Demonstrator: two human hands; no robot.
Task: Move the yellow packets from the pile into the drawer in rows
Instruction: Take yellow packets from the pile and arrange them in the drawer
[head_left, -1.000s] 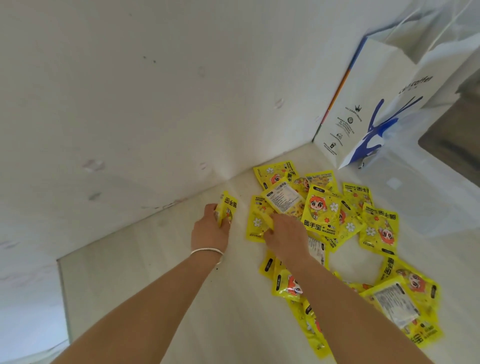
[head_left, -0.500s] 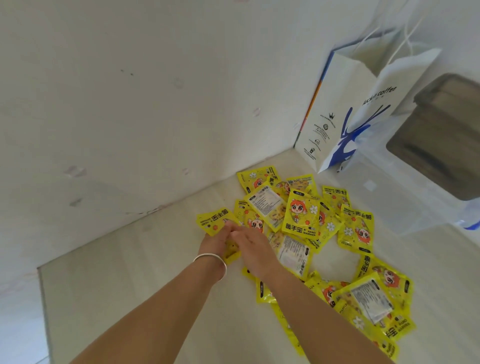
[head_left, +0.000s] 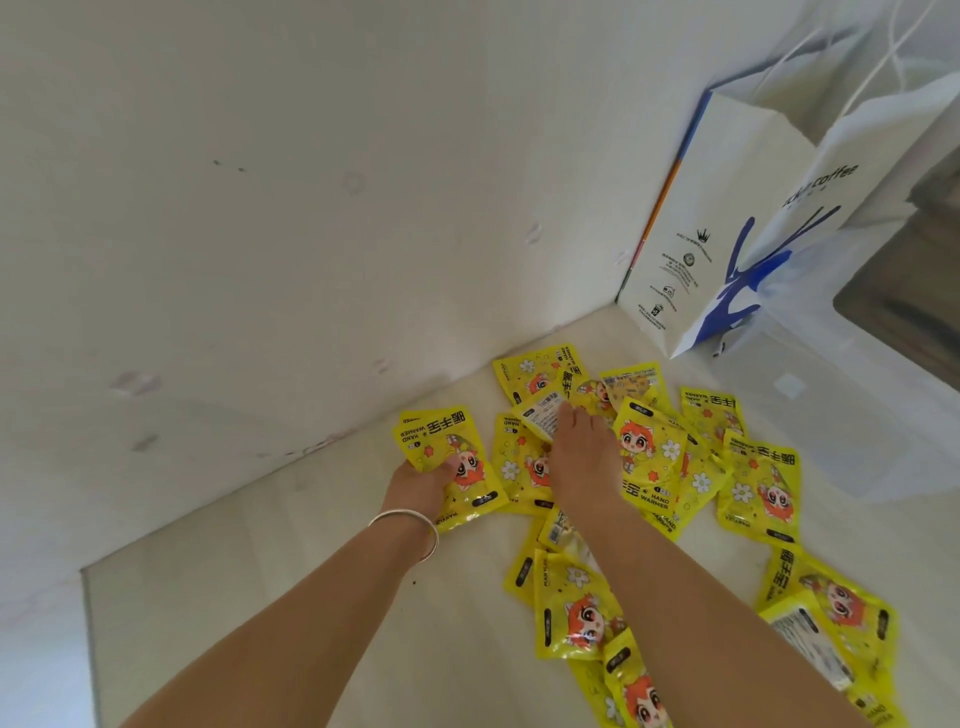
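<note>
Gathering step: your left hand (head_left: 423, 486) grips a packet stack (head_left: 447, 462) mid-frame; right hand (head_left: 584, 457) fingers flat on the pile (head_left: 649, 467), prob. unclasped. Next: pinch another.

Background: scuffed white wall (head_left: 260, 208), pale floor (head_left: 260, 597).
White paper bag (head_left: 727, 249) stands upright in the corner; diffuse daylight.

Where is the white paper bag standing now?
The white paper bag stands upright at the upper right, against the wall, just behind the pile of yellow packets.

Pale surface (head_left: 270, 597) against white wall: scattered yellow packets (head_left: 649, 467), white paper bag (head_left: 727, 234) at back.
</note>
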